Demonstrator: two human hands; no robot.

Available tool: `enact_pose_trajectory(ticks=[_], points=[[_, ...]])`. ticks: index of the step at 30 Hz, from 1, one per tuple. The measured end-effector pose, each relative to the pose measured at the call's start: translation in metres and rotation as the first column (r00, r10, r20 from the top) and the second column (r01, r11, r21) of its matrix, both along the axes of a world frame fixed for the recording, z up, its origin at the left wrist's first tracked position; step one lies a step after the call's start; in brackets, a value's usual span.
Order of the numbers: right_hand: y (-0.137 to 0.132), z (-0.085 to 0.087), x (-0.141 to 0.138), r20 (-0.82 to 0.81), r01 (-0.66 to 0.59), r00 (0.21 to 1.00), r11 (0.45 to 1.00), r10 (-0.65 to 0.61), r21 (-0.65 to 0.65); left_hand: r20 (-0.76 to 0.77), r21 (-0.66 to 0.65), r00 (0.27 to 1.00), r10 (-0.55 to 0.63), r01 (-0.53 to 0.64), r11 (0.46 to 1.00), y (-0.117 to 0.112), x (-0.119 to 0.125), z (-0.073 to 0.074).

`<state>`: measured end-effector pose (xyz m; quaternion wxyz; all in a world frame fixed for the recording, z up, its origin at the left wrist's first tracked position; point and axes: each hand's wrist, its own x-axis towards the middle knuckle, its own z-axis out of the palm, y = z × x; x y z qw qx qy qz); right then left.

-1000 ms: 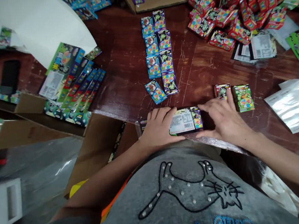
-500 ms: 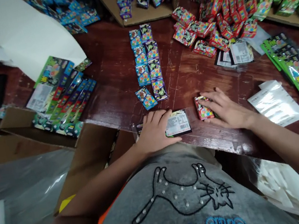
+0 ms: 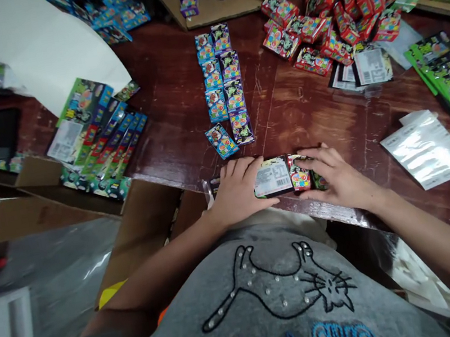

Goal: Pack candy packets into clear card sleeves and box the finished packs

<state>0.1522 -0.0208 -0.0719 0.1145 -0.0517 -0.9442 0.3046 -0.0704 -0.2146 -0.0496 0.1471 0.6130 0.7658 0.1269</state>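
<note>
At the table's front edge, my left hand (image 3: 238,192) lies over a flat black packet (image 3: 272,177) with a white barcode label, thumb along its near edge and fingers over its far side. My right hand (image 3: 337,176) grips a small red printed box (image 3: 299,172), whose left side meets the packet's right end. A green printed box (image 3: 319,180) shows partly under my right fingers. Beyond my hands stand two columns of small boxes, blue ones (image 3: 211,74) on the left and purple ones (image 3: 230,65) on the right. The nearest blue box (image 3: 222,140) lies askew.
A heap of red boxes (image 3: 309,30) lies at the back right, near black labelled packets (image 3: 372,66). Silver-white pouches (image 3: 429,150) and green-black packets (image 3: 444,71) lie to the right. A stack of multicoloured packs (image 3: 94,126) and cardboard cartons (image 3: 23,215) stand left.
My right hand has moved left with the red box, which now meets the packet's end. The green box shows more beside it. My left hand stays on the packet; the view has shifted slightly.
</note>
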Motion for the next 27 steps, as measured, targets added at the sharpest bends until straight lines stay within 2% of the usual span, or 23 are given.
enact_pose_trajectory(ticks=[2, 5, 10, 13, 16, 20, 24, 27], points=[[0.0, 0.004, -0.001, 0.05, -0.109, 0.993, 0.994, 0.11, -0.024, 0.01, -0.013, 1.0, -0.02, 0.02, 1.0, 0.003, 0.003, 0.0], [0.006, 0.01, 0.002, 0.087, -0.18, 0.979, 0.982, 0.185, -0.065, 0.027, -0.01, 0.999, -0.034, 0.034, 0.999, 0.005, 0.006, 0.0], [0.034, 0.02, 0.023, 0.168, -0.114, 0.98, 0.993, 0.109, 0.018, 0.032, 0.0, 0.998, -0.051, 0.051, 0.999, 0.006, 0.007, 0.001], [0.046, 0.018, 0.027, 0.136, -0.068, 0.989, 0.997, 0.065, 0.022, 0.014, -0.008, 0.998, -0.068, 0.068, 0.998, 0.01, 0.01, 0.002], [0.044, 0.013, 0.019, 0.052, -0.052, 0.997, 0.999, 0.051, 0.016, 0.02, -0.003, 0.996, -0.082, 0.082, 0.997, 0.017, 0.016, 0.003], [0.037, 0.013, 0.016, -0.001, -0.026, 1.0, 0.997, 0.026, 0.067, 0.019, 0.017, 1.0, -0.018, 0.018, 1.0, 0.027, 0.023, 0.004], [0.039, 0.021, 0.026, 0.033, 0.0, 0.999, 0.996, -0.003, 0.088, 0.015, 0.023, 0.999, -0.037, 0.036, 0.999, 0.037, 0.03, 0.006], [0.046, 0.026, 0.03, 0.081, -0.045, 0.996, 0.997, 0.039, 0.067, 0.0, 0.039, 0.996, -0.089, 0.089, 0.995, 0.045, 0.035, 0.005]])
